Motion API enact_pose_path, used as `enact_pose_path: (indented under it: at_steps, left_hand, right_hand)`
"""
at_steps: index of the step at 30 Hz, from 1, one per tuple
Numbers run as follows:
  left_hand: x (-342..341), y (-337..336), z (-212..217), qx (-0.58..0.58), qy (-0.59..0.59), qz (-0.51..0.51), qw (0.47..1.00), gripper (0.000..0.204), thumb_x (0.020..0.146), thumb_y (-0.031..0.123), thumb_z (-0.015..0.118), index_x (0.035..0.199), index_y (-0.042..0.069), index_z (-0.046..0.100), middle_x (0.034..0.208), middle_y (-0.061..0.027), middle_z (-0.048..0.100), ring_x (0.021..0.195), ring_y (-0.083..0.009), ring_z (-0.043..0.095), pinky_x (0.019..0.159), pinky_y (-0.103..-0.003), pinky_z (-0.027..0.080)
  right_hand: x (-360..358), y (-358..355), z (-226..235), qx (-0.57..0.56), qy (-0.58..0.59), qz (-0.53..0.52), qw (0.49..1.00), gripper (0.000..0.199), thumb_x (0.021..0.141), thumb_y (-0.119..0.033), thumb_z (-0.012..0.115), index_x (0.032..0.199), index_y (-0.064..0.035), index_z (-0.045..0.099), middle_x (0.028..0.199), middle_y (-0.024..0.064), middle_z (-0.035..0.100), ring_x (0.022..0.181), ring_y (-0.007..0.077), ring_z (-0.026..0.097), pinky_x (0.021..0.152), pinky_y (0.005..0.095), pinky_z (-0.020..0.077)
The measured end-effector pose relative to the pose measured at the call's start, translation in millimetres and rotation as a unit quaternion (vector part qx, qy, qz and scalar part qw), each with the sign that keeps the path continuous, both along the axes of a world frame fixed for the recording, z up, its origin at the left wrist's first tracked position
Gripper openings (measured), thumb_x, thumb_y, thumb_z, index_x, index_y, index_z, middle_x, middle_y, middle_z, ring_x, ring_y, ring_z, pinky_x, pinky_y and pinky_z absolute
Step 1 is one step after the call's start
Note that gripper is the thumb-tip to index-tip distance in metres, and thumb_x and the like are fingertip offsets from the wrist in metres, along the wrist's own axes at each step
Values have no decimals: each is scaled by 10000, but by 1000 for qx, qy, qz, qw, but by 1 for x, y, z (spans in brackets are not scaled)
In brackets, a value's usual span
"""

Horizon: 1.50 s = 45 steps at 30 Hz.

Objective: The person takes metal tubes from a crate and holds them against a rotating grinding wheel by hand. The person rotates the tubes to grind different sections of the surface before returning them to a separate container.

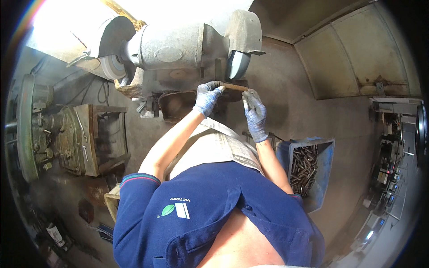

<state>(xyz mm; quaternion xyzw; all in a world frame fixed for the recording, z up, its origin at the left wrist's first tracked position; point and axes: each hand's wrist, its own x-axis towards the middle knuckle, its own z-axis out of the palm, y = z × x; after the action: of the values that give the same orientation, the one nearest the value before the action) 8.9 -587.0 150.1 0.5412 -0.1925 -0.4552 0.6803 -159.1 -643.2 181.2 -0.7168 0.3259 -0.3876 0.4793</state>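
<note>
A slim brownish bar (235,87) is held level between my two gloved hands, just below the right wheel (239,65) of a grey bench grinder (172,47). My left hand (208,97), in a blue-and-grey glove, is closed around the bar's left end. At its right end, my right hand (255,115) pinches it between thumb and fingers. Whether the bar touches the wheel I cannot tell. Printed paper (223,138) lies across my lap below the hands.
To my right stands a blue plastic bin (325,176) holding many dark metal pieces (304,167). The grinder's left wheel (111,68) sits in its guard. A greenish machine (67,138) with a metal frame is on the left. Panelled metal sheeting (353,58) rises at the far right.
</note>
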Motion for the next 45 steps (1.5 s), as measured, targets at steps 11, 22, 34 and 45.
enact_pose_path:
  at_steps: [11,22,34,45]
  left_hand:
    - [-13,-26,-2,17,51,38,998,91,841,9,588,902,-38,635,819,-79,655,723,-148,629,686,-268,531]
    - [-7,-26,-4,46,53,70,995,97,843,28,596,897,-41,638,805,-84,661,691,-133,625,626,-238,520]
    - [1,-22,15,101,27,71,992,90,839,18,596,882,-47,641,770,-74,650,662,-116,610,591,-240,504]
    - [3,-28,-6,110,19,72,991,78,833,13,596,836,-43,650,729,-52,639,607,-98,569,573,-242,496]
  right_hand:
    - [-5,-32,-33,47,-39,-17,998,216,798,10,622,1013,14,647,1053,106,636,1072,186,544,942,290,410]
    - [9,-37,-34,118,-33,-3,992,188,817,-1,613,1001,8,648,998,87,645,956,143,586,849,259,454]
    - [19,-38,-36,111,-49,17,992,138,816,-9,619,945,-7,667,941,78,658,885,145,602,805,259,460]
    - [15,-44,-43,127,-20,22,991,129,854,-75,602,942,3,654,885,48,640,838,108,562,791,263,447]
